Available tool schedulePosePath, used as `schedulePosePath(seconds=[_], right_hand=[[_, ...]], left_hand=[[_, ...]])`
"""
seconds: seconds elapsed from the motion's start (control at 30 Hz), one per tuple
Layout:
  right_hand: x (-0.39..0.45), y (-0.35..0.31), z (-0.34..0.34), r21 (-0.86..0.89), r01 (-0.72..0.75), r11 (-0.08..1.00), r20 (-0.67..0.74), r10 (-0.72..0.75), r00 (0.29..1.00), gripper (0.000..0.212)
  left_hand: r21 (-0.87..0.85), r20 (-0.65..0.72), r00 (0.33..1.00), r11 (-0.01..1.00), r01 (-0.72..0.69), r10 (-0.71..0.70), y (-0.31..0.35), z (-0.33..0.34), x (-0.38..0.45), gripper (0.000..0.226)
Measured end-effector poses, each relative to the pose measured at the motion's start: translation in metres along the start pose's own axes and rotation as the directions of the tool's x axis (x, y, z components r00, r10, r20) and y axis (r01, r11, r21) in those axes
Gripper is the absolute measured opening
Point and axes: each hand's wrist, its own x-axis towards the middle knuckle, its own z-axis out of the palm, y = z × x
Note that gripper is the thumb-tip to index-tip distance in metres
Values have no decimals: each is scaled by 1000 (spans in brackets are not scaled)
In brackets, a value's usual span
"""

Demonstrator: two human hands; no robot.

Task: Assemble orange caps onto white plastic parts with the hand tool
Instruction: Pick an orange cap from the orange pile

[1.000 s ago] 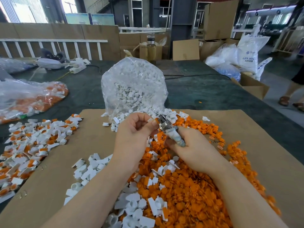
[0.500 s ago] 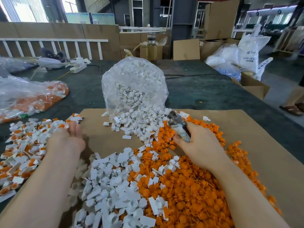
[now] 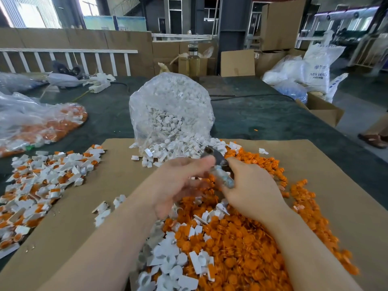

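Cardboard sheet (image 3: 315, 164), two hands, perhaps one tool (image 3: 222, 175)

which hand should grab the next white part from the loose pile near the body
Left. The left hand seems free beside the white parts; the right hand grips the hand tool.

Swung the left hand (image 3: 180, 181) back from the assembled pile (image 3: 42, 179) at left, up beside the hand tool (image 3: 220, 169) over the orange caps (image 3: 231, 244).
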Motion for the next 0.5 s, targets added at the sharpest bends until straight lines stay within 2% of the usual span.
schedulePosePath(seconds=[0.07, 0.17, 0.2, 0.27, 0.33, 0.43, 0.5], right_hand=[[0, -3, 1, -24, 30, 999, 10, -30, 999, 15], [1, -7, 2, -21, 86, 996, 30, -86, 996, 21], [1, -5, 3, -54, 96, 994, 44, -93, 995, 27], [0, 1, 4, -156, 74, 985, 98, -60, 993, 54], [-1, 4, 3, -162, 34, 986, 125, -14, 992, 70], [-1, 5, 3, -125, 8, 992, 66, 0, 998, 65], [1, 6, 5, -94, -11, 995, 23, 13, 1000, 51]], left_hand=[[35, -17, 999, 998, -51, 51, -5, 9, -1, 40], [53, -119, 985, 991, -122, 127, -9, 11, 0, 11], [47, -155, 978, 990, -132, 138, -10, 10, 1, 9], [27, -230, 961, 988, -153, 155, -10, 5, 3, 11], [-25, -274, 949, 985, -171, 157, -8, -1, 5, 19], [-66, -250, 959, 986, -155, 134, -4, -8, 6, 32], [74, -202, 970, 990, -121, 134, -2, -14, 7, 29]])
